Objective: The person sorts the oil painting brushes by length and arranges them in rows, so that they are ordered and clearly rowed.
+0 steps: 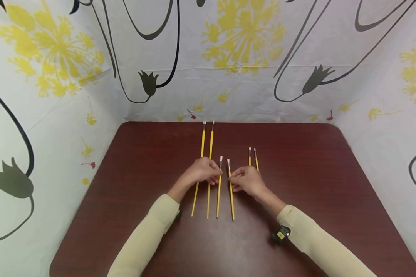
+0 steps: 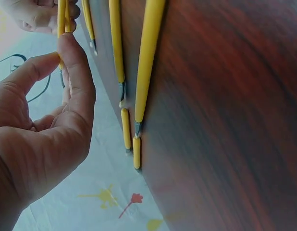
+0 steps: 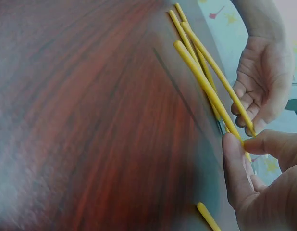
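Observation:
My left hand [image 1: 202, 170] pinches a slim yellow paintbrush [image 1: 218, 198] between thumb and forefinger, bristles pointing away from me. Another yellow paintbrush [image 1: 232, 202] is held the same way by my right hand [image 1: 250, 181], close beside the first. In the right wrist view, both handles slant side by side, the nearer brush [image 3: 201, 77] between my right thumb and finger. Two longer yellow brushes [image 1: 211, 143] lie on the table under my left hand, which covers part of them. Just beyond my right hand, two smaller brushes [image 1: 249, 157] show only their upper ends.
The dark red-brown table [image 1: 131, 173] has rounded far corners. A white cloth [image 1: 228, 92] with yellow and grey flower prints hangs behind it and along both sides. A small black device [image 1: 281, 233] is strapped at my right wrist.

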`<action>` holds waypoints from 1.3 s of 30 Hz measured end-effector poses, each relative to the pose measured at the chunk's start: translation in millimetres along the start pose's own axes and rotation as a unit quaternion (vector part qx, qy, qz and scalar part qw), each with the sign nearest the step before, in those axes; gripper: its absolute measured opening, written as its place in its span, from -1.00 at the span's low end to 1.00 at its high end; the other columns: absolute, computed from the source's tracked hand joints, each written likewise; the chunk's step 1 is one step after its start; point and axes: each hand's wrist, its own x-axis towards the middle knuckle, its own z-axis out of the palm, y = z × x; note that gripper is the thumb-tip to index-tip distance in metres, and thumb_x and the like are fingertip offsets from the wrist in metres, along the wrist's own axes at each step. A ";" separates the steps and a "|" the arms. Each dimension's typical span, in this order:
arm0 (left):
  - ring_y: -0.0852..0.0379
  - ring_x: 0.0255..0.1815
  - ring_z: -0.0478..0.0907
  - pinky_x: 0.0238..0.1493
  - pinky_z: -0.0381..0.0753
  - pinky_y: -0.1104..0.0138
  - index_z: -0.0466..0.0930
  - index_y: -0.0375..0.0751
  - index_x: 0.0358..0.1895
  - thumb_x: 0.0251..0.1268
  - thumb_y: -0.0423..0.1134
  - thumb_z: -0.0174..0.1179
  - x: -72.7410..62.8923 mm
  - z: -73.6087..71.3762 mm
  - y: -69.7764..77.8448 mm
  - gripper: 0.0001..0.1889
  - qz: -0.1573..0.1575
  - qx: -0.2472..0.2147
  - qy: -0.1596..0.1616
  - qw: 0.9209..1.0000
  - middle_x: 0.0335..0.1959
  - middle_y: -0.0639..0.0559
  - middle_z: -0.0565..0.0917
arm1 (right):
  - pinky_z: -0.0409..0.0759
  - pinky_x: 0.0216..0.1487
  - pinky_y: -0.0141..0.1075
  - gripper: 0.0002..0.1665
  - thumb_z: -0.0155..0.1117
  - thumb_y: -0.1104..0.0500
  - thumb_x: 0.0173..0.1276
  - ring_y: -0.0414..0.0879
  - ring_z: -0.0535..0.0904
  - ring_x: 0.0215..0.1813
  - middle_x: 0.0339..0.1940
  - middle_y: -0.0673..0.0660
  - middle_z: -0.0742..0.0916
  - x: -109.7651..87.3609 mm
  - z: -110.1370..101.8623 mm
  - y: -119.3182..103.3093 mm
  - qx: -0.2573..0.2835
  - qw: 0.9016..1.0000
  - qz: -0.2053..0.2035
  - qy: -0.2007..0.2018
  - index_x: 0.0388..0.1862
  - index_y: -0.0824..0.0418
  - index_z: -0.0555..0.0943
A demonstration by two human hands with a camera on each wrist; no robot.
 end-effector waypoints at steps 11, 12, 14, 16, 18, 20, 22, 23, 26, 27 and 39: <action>0.18 -0.64 0.64 -0.41 0.84 0.21 0.81 -0.25 -0.43 0.38 -0.21 0.32 0.0 4.4 -0.7 -0.76 -0.005 0.107 0.025 0.994 -0.64 0.01 0.73 | 0.87 -0.34 -0.17 -0.86 0.41 0.33 0.37 -0.08 0.80 -0.46 -0.34 0.25 0.82 -1.5 3.1 1.4 -0.030 0.999 0.016 0.006 -0.21 0.44 0.71; 0.19 -0.66 0.62 -0.41 0.84 0.20 0.80 -0.25 -0.46 0.38 -0.21 0.32 0.0 5.1 0.1 -0.75 -0.010 0.112 0.029 0.993 -0.66 0.02 0.71 | 0.87 -0.34 -0.16 -0.86 0.41 0.33 0.37 -0.08 0.80 -0.46 -0.36 0.25 0.83 -1.7 2.8 1.0 -0.032 0.999 0.017 0.004 -0.21 0.44 0.71; 0.20 -0.70 0.60 -0.40 0.86 0.18 0.79 -0.26 -0.50 0.36 -0.24 0.30 0.1 6.4 1.3 -0.73 -0.019 0.116 0.036 0.992 -0.69 0.03 0.69 | 0.87 -0.35 -0.16 -0.86 0.41 0.33 0.37 -0.07 0.80 -0.47 -0.41 0.25 0.83 -2.0 2.5 0.5 -0.035 0.999 0.020 0.002 -0.22 0.44 0.71; 0.21 -0.73 0.60 -0.37 0.87 0.15 0.78 -0.26 -0.54 0.35 -0.27 0.29 0.1 8.0 1.8 -0.72 -0.025 0.114 0.042 0.992 -0.72 0.03 0.67 | 0.87 -0.36 -0.16 -0.86 0.41 0.33 0.37 -0.06 0.80 -0.48 -0.44 0.25 0.83 -1.8 2.6 0.6 -0.035 0.999 0.022 -0.001 -0.23 0.45 0.72; 0.21 -0.75 0.59 -0.35 0.88 0.12 0.77 -0.26 -0.57 0.34 -0.28 0.28 -0.1 9.0 1.8 -0.72 -0.029 0.112 0.045 0.992 -0.73 0.04 0.66 | 0.87 -0.36 -0.16 -0.86 0.41 0.33 0.37 -0.05 0.81 -0.48 -0.45 0.24 0.83 -1.5 2.8 0.9 -0.036 0.999 0.023 -0.006 -0.23 0.45 0.72; 0.21 -0.74 0.59 -0.34 0.88 0.11 0.77 -0.26 -0.56 0.34 -0.28 0.29 -0.3 9.4 1.4 -0.72 -0.028 0.111 0.046 0.992 -0.73 0.04 0.66 | 0.87 -0.35 -0.16 -0.86 0.41 0.33 0.37 -0.05 0.81 -0.48 -0.43 0.25 0.83 -1.0 3.1 0.8 -0.039 0.999 0.023 -0.010 -0.23 0.45 0.72; 0.20 -0.73 0.59 -0.34 0.88 0.11 0.79 -0.28 -0.54 0.35 -0.26 0.30 -0.4 9.2 0.5 -0.72 -0.024 0.117 0.046 0.992 -0.71 0.04 0.68 | 0.87 -0.34 -0.16 -0.86 0.41 0.33 0.37 -0.05 0.81 -0.47 -0.42 0.25 0.83 -0.6 3.3 0.2 -0.043 0.999 0.023 -0.011 -0.23 0.45 0.72; 0.20 -0.71 0.60 -0.34 0.87 0.12 0.80 -0.28 -0.52 0.36 -0.24 0.30 -0.4 8.9 0.0 -0.72 -0.021 0.120 0.045 0.992 -0.70 0.02 0.69 | 0.87 -0.34 -0.16 -0.86 0.41 0.32 0.37 -0.05 0.81 -0.47 -0.41 0.25 0.83 -0.5 3.4 -0.2 -0.045 0.999 0.023 -0.011 -0.23 0.44 0.72; 0.17 -0.66 0.65 -0.34 0.87 0.14 0.83 -0.30 -0.46 0.37 -0.21 0.32 -0.3 7.9 -1.7 -0.72 -0.014 0.120 0.044 0.992 -0.62 -0.04 0.76 | 0.88 -0.32 -0.16 -0.86 0.41 0.31 0.37 -0.05 0.81 -0.46 -0.41 0.25 0.83 0.0 4.0 -1.1 -0.052 0.998 0.022 -0.008 -0.23 0.43 0.72; 0.15 -0.64 0.67 -0.34 0.87 0.15 0.84 -0.30 -0.45 0.37 -0.21 0.33 -0.3 7.8 -2.2 -0.73 -0.012 0.115 0.042 0.992 -0.60 -0.06 0.78 | 0.88 -0.32 -0.16 -0.87 0.41 0.31 0.37 -0.05 0.81 -0.45 -0.41 0.25 0.83 0.3 4.3 -1.4 -0.053 0.998 0.022 -0.007 -0.23 0.42 0.72; 0.03 -0.52 0.81 -0.29 0.89 0.15 0.78 -0.35 -0.42 0.37 -0.31 0.28 0.8 11.0 -2.0 -0.78 -0.015 0.028 0.024 0.999 -0.47 -0.22 0.83 | 0.88 -0.32 -0.17 -0.87 0.41 0.31 0.36 -0.06 0.82 -0.44 -0.40 0.24 0.84 3.0 6.3 -1.2 -0.052 0.998 0.024 0.001 -0.22 0.40 0.70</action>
